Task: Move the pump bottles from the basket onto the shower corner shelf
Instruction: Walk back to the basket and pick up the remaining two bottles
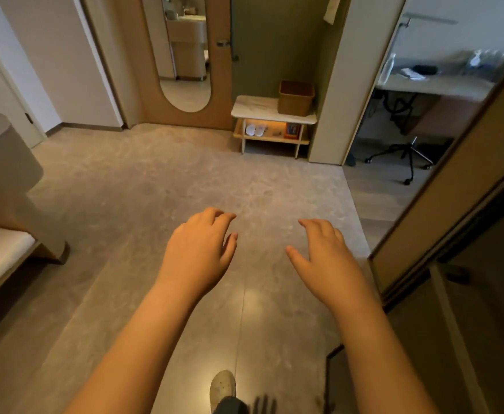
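Observation:
A brown basket (295, 98) stands on a low white-topped bench (253, 107) against the far wall; I cannot see what is inside it. No pump bottle and no shower shelf is in view. My left hand (200, 249) and my right hand (325, 255) hover palm-down over the grey floor in front of me, well short of the basket. Both hold nothing, with fingers loosely relaxed.
White slippers (255, 130) and an orange box (292, 131) lie on the bench's lower shelf. A wooden door with an oval mirror (185, 55) stands left of it. A desk with an office chair (406, 150) is at the right, a cabinet (2, 174) at the left.

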`<state>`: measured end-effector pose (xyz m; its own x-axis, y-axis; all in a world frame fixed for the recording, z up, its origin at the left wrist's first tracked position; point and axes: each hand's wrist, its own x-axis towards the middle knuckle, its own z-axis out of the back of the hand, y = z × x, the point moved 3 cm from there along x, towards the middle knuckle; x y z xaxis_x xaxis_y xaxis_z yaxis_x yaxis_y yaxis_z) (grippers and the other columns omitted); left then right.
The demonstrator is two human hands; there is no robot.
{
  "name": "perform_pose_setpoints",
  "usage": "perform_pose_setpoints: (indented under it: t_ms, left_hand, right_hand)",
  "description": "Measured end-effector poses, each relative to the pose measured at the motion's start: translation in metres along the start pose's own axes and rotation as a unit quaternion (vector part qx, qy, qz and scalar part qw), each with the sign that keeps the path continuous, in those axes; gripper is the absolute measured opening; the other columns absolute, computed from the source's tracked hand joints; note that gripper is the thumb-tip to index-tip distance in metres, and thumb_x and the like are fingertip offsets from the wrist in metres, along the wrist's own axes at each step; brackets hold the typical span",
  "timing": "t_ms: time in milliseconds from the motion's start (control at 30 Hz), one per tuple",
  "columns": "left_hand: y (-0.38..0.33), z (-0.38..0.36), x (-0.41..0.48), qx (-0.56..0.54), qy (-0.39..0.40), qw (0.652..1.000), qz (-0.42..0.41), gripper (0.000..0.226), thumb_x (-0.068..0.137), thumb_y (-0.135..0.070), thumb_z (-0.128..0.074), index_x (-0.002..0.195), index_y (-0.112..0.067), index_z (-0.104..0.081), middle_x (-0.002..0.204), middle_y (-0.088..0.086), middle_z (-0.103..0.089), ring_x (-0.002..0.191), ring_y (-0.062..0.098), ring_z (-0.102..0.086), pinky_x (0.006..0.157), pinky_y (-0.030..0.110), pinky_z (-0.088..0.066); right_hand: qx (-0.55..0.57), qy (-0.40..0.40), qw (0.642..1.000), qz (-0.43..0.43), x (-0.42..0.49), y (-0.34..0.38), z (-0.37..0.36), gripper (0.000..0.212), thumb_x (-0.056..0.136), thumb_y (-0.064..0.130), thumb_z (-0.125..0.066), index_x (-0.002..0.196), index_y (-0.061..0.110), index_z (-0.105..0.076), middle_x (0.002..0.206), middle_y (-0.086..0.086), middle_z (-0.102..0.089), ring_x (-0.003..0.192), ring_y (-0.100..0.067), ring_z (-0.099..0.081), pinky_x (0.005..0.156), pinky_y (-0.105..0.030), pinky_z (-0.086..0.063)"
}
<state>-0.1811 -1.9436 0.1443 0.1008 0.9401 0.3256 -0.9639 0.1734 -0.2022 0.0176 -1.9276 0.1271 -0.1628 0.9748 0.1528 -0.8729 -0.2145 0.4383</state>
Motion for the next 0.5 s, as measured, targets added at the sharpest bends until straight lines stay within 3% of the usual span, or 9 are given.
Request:
perform_pose_setpoints:
  t_ms: [233, 367, 500]
  left_hand:
    - [0.077, -0.039, 0.127, -0.022, -0.023, 0.999, 0.017, 0.035, 0.088, -0.027, -0.058, 0.119, -0.011, -0.061, 0.111, 0.01, -0.063, 0.099, 0.03, -0.059, 0.081, 0.04, -0.044]
    - [0.095, -0.065, 0.195, -0.046, -0.017, 0.999, -0.001, 0.033, 0.089, -0.027, -0.056, 0.118, -0.012, -0.061, 0.111, 0.008, -0.063, 0.1, 0.028, -0.059, 0.082, 0.039, -0.044]
    - [0.098, -0.089, 0.254, -0.07, -0.003, 0.997, -0.02, 0.032, 0.091, -0.027, -0.054, 0.12, -0.014, -0.06, 0.113, 0.006, -0.063, 0.102, 0.027, -0.058, 0.083, 0.038, -0.043]
  right_hand:
    - [-0.008, -0.003, 1.0, 0.022, 0.146, 0.007, -0.025, 0.054, 0.094, 0.041, -0.046, 0.142, 0.024, -0.029, 0.147, 0.004, -0.031, 0.132, -0.013, -0.031, 0.102, -0.026, -0.031]
    - [0.009, -0.038, 0.999, 0.024, 0.205, -0.001, -0.038, 0.052, 0.094, 0.04, -0.047, 0.141, 0.026, -0.031, 0.144, 0.007, -0.034, 0.13, -0.01, -0.033, 0.098, -0.017, -0.026]
    - [0.031, -0.056, 0.998, -0.004, 0.252, -0.026, -0.043, 0.051, 0.093, 0.042, -0.047, 0.14, 0.027, -0.033, 0.142, 0.007, -0.038, 0.129, -0.008, -0.034, 0.099, -0.017, -0.025]
